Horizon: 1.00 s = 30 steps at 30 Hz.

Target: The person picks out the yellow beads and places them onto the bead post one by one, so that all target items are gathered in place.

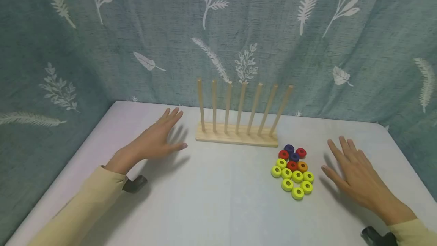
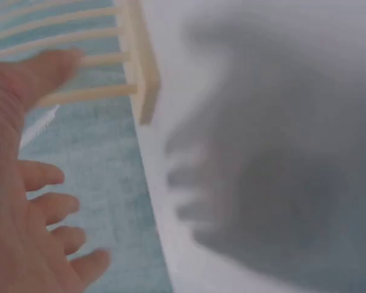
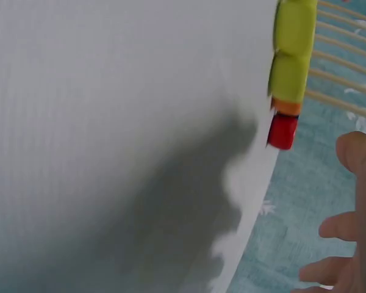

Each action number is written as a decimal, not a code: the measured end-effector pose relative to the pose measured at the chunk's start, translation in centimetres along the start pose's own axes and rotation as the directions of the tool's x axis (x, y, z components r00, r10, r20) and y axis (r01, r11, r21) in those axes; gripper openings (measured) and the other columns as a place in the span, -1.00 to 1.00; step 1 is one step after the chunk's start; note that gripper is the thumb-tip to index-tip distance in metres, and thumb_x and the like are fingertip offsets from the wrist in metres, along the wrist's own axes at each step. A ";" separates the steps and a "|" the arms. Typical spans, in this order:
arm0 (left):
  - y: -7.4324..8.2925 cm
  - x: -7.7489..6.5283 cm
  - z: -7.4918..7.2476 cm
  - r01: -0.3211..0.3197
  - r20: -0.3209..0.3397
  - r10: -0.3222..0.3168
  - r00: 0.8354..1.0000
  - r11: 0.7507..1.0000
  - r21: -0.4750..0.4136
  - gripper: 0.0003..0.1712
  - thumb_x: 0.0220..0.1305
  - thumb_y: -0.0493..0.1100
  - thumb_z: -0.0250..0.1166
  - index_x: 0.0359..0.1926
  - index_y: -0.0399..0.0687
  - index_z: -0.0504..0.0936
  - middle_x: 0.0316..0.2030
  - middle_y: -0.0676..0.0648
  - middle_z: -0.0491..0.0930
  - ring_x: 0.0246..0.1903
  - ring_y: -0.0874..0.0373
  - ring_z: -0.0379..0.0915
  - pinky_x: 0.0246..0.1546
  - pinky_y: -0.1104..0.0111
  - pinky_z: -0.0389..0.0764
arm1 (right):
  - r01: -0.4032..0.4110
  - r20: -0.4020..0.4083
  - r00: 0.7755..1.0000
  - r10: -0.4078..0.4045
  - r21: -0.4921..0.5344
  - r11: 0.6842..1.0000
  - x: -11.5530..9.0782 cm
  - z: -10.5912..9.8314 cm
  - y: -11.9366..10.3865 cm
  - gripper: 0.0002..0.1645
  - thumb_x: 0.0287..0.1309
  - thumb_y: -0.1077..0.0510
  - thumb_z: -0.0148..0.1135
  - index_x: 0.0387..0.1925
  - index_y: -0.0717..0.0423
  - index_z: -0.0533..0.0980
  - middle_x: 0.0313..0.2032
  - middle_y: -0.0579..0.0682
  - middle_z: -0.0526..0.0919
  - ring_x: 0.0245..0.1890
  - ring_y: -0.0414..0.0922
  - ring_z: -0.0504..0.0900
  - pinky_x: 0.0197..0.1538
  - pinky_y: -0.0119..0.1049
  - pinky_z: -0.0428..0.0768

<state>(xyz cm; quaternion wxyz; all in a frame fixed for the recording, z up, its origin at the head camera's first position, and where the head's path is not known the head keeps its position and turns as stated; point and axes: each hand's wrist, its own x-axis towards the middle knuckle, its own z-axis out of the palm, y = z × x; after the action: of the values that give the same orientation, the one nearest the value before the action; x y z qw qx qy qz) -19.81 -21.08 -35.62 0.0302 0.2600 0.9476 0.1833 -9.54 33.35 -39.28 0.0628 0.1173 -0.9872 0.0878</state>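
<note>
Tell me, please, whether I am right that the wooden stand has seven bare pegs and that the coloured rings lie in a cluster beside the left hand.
Not quite: the coloured rings lie in a cluster nearer the right hand, not the left hand, as the head view shows. The wooden stand does have seven bare pegs.

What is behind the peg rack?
Behind the rack is a strip of white table, then the leaf-patterned curtain, both showing between the pegs. Whatever the pegs and base directly cover can't be seen.
</note>
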 end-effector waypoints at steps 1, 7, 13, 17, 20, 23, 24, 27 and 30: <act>0.1 0.5 0.1 0.004 0.006 -0.003 1.000 0.999 -0.052 0.16 0.26 0.24 0.36 0.59 -0.13 -0.10 0.57 -0.20 -0.21 0.53 -0.15 -0.39 0.40 -0.17 -0.06 | -0.006 -0.003 1.000 0.006 0.020 1.000 -0.1 -0.1 -0.2 0.03 0.36 -0.21 0.17 0.57 0.20 -0.05 0.49 0.43 -0.08 0.49 0.36 -0.19 0.42 0.29 -0.24; 0.5 3.4 0.8 0.013 -0.014 -0.017 1.000 0.958 -0.286 0.17 0.10 -0.08 0.55 0.57 -0.14 0.01 0.51 -0.24 0.03 0.46 -0.17 0.01 0.29 -0.04 0.32 | 0.033 -0.095 0.995 -0.024 0.095 0.995 -1.0 -0.2 -2.5 0.00 0.21 -0.10 0.37 0.51 0.18 0.15 0.39 0.40 0.22 0.35 0.39 0.21 0.19 0.44 0.24; 0.2 5.2 2.1 0.045 0.015 -0.043 0.999 0.924 -0.379 0.14 -0.05 -0.11 0.64 0.50 -0.14 0.21 0.34 -0.23 0.28 0.29 -0.15 0.28 0.11 0.03 0.52 | 0.102 -0.219 0.972 -0.082 0.080 0.992 -2.2 -0.5 -5.3 -0.10 -0.09 0.02 0.58 0.32 0.13 0.45 0.06 0.20 0.56 0.07 0.18 0.49 -0.04 0.29 0.53; 0.2 5.7 2.7 0.055 0.027 -0.049 0.998 0.940 -0.336 0.14 -0.11 -0.04 0.67 0.46 -0.20 0.28 0.26 -0.24 0.32 0.15 -0.17 0.40 0.05 0.04 0.53 | 0.148 -0.252 0.959 -0.126 0.069 0.987 -2.8 -0.7 -7.2 -0.20 -0.23 0.02 0.65 0.15 0.11 0.59 -0.09 0.04 0.60 -0.05 0.04 0.53 -0.13 0.15 0.62; 0.2 6.1 2.9 0.053 0.024 -0.047 0.999 0.947 -0.318 0.12 -0.14 -0.05 0.68 0.42 -0.22 0.33 0.22 -0.24 0.36 0.09 -0.16 0.43 0.04 0.03 0.51 | 0.196 -0.259 0.950 -0.175 0.056 0.979 -3.1 -0.5 -8.3 -0.29 -0.29 0.03 0.66 0.03 0.08 0.66 -0.11 -0.05 0.60 -0.08 -0.07 0.53 -0.18 0.03 0.66; 0.1 6.5 3.3 0.041 0.020 -0.036 0.999 0.944 -0.327 0.05 -0.16 -0.10 0.68 0.38 -0.22 0.40 0.19 -0.23 0.42 0.12 -0.17 0.41 0.06 0.02 0.51 | 0.236 -0.263 0.940 -0.216 0.047 0.971 -3.4 -0.1 -9.2 -0.36 -0.34 0.05 0.67 -0.06 0.05 0.69 -0.15 -0.12 0.58 -0.13 -0.15 0.53 -0.23 -0.09 0.67; 0.1 6.7 3.4 0.035 0.017 -0.031 0.999 0.942 -0.335 0.03 -0.17 -0.13 0.68 0.37 -0.21 0.43 0.18 -0.21 0.44 0.14 -0.16 0.41 0.06 0.03 0.52 | 0.243 -0.263 0.938 -0.223 0.045 0.969 -3.5 0.1 -9.5 -0.37 -0.36 0.05 0.67 -0.08 0.04 0.70 -0.17 -0.13 0.58 -0.16 -0.16 0.54 -0.25 -0.11 0.67; 0.0 7.3 3.9 0.008 0.000 -0.009 1.000 0.930 -0.368 -0.03 -0.20 -0.17 0.69 0.32 -0.17 0.50 0.14 -0.18 0.49 0.17 -0.14 0.41 0.03 0.06 0.56 | 0.242 -0.250 0.943 -0.222 0.051 0.969 -3.7 0.6 -10.0 -0.40 -0.38 0.06 0.69 -0.13 0.01 0.70 -0.21 -0.18 0.55 -0.23 -0.22 0.53 -0.27 -0.20 0.66; -0.1 7.8 4.4 -0.008 -0.017 0.001 1.000 0.919 -0.394 -0.04 -0.22 -0.20 0.69 0.31 -0.13 0.53 0.09 -0.15 0.50 0.14 -0.10 0.42 0.00 0.12 0.58 | 0.228 -0.236 0.949 -0.210 0.051 0.972 -3.8 1.1 -10.3 -0.45 -0.35 0.07 0.68 -0.17 -0.01 0.70 -0.22 -0.20 0.54 -0.24 -0.24 0.52 -0.26 -0.22 0.65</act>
<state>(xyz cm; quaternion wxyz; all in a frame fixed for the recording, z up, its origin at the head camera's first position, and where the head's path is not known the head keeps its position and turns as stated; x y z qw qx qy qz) -25.87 -15.75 -39.45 0.0736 0.2492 0.8910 0.3723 -3.51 24.12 -39.22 0.1810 0.2177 -0.9500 0.1316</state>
